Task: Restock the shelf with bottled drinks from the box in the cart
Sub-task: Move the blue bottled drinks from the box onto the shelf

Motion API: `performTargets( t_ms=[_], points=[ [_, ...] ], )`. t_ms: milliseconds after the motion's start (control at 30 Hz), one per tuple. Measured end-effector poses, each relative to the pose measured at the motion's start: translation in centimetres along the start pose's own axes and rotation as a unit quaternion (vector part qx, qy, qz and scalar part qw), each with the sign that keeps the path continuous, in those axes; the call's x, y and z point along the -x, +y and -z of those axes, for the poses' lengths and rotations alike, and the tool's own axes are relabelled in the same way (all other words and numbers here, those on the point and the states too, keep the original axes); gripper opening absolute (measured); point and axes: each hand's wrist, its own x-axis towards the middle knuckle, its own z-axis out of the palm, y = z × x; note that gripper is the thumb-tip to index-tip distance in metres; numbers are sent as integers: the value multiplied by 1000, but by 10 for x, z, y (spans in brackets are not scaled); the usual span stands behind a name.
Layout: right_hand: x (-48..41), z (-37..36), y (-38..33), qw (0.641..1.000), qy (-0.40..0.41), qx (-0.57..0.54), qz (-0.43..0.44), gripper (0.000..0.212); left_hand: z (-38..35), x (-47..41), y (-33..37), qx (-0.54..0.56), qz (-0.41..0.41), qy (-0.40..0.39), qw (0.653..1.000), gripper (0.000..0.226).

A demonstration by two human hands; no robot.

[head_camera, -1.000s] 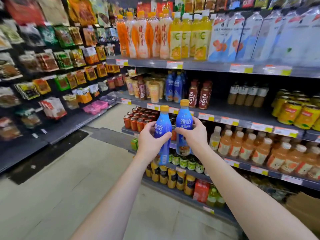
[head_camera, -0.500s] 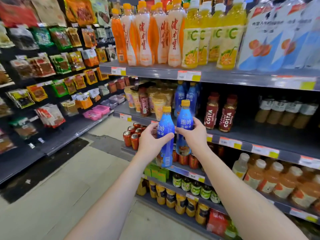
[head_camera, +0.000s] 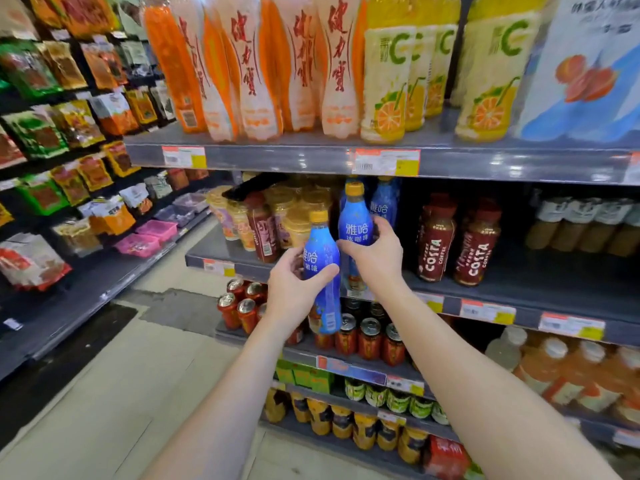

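My left hand grips a blue bottle with a yellow cap in front of the shelves, tilted slightly. My right hand holds a second blue bottle at the front edge of the grey middle shelf. Its base is at shelf height. More of the same blue bottles stand behind it on that shelf. The box and the cart are out of view.
Red Costa coffee bottles stand right of the blue ones, cups and a brown bottle to the left. The shelf above carries tall orange and yellow bottles. Red cans fill the shelf below. Snack racks line the left aisle.
The camera and both hands have come much closer to the shelves. My right hand has carried its bottle up and forward to the middle shelf's front; my left bottle trails lower.
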Motion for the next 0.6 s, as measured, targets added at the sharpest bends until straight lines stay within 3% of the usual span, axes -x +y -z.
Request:
performTargets(
  t_ms=[200,600],
  points=[
    [-11,-25,-2,996,75,44,0,62,19,-38,-27,30,-7,-56,998,50],
    [-28,-67,12,983,139,120,-24,75,41,-79,-51,46,-29,-145,988,63]
  ],
)
